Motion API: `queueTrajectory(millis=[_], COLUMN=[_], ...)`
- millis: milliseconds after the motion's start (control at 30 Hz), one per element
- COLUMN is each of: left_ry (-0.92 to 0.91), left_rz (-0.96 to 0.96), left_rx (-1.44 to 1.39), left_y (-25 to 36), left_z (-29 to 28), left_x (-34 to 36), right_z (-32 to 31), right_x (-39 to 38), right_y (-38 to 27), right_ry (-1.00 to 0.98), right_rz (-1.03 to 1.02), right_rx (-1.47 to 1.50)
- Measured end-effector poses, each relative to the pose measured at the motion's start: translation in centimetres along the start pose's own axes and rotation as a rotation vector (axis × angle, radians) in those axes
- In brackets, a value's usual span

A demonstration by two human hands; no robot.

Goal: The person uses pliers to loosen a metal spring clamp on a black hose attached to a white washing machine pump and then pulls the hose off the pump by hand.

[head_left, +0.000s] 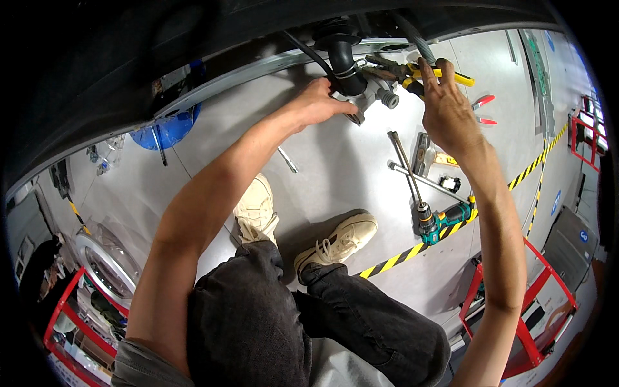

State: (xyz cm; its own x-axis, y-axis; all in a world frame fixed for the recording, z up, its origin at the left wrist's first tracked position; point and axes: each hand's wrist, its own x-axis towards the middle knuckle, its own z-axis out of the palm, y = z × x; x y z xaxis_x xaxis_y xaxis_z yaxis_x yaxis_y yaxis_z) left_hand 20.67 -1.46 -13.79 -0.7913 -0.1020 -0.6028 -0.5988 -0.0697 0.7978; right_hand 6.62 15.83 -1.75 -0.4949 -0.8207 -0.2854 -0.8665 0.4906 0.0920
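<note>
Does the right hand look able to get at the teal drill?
Probably not yet: the right hand is busy holding yellow-handled pliers, though nothing seems to lie over the teal drill.

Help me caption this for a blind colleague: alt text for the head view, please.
A person's right hand holds yellow-handled pliers beside a black hose, with the left hand at the hose's lower end. A green drill and other tools lie on the grey floor, by striped tape.

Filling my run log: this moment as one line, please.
left hand: at black hose; right hand: holds yellow-handled pliers; floor: drill
</note>
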Motion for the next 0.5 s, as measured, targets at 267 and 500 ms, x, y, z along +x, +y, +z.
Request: queueTrajectory(millis=[267, 500], left_ry=[0.019, 0.051], left_rz=[-0.016, 0.026], left_rx=[0.021, 0.065], left_y=[0.5, 0.0], left_z=[0.1, 0.6], left_x=[-0.4, 0.1], right_z=[-0.3, -0.1], right_x=[0.1, 0.6], right_y=[-0.7, -1.5], right_ry=[-0.108, 0.021], right_rz=[0.07, -0.036], right_rx=[0.078, -0.118])
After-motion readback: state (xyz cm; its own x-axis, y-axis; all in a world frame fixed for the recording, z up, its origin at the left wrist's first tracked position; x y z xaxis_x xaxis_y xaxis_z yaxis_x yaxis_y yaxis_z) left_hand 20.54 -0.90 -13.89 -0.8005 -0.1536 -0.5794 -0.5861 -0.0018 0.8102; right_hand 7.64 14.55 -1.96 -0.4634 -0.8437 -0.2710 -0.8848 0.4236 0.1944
